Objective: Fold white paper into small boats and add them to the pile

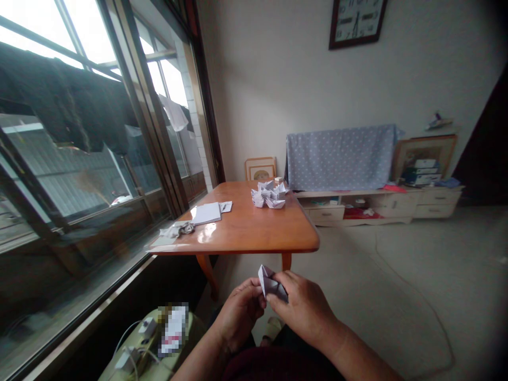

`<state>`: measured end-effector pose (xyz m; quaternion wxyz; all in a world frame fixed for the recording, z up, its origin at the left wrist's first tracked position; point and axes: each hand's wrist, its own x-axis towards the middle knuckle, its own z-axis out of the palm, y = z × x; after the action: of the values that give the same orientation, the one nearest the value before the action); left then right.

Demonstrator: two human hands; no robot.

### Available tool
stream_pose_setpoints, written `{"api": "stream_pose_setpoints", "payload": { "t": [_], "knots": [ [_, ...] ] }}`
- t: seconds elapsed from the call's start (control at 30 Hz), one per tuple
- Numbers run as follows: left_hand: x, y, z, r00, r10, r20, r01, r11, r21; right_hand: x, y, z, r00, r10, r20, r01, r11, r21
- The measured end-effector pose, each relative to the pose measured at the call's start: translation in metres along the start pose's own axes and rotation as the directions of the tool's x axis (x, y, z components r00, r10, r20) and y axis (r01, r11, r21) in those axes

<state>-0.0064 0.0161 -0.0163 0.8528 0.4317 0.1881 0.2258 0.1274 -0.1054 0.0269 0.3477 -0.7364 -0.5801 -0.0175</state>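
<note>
My left hand and my right hand meet low in the view, in front of my lap. Both pinch a small folded piece of white paper that stands up between the fingertips. Beyond them is a low orange-brown wooden table. A pile of several folded white paper pieces lies at its far side. A stack of flat white paper sheets lies toward its left side, with scissors and paper scraps near the left front corner.
Large sliding windows run along the left. A low cabinet with a blue dotted cloth stands against the far wall, under a clock. A power strip with plugs lies at the lower left. A cable runs over the floor.
</note>
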Motion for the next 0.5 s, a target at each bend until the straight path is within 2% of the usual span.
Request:
{"api": "stream_pose_setpoints", "payload": {
  "t": [0.23, 0.5],
  "knots": [
    [-0.0004, 0.0010, 0.0018, 0.998, -0.050, 0.025, 0.051, 0.997, -0.065, -0.0002, -0.0003, 0.0037, 1.000, -0.004, -0.019, 0.004, 1.000, 0.004],
    [-0.0007, -0.0015, 0.0023, 0.998, -0.042, 0.041, 0.045, 0.995, -0.085, -0.0007, -0.0071, 0.0029, 1.000, -0.029, 0.008, 0.029, 1.000, -0.006]
  ]
}}
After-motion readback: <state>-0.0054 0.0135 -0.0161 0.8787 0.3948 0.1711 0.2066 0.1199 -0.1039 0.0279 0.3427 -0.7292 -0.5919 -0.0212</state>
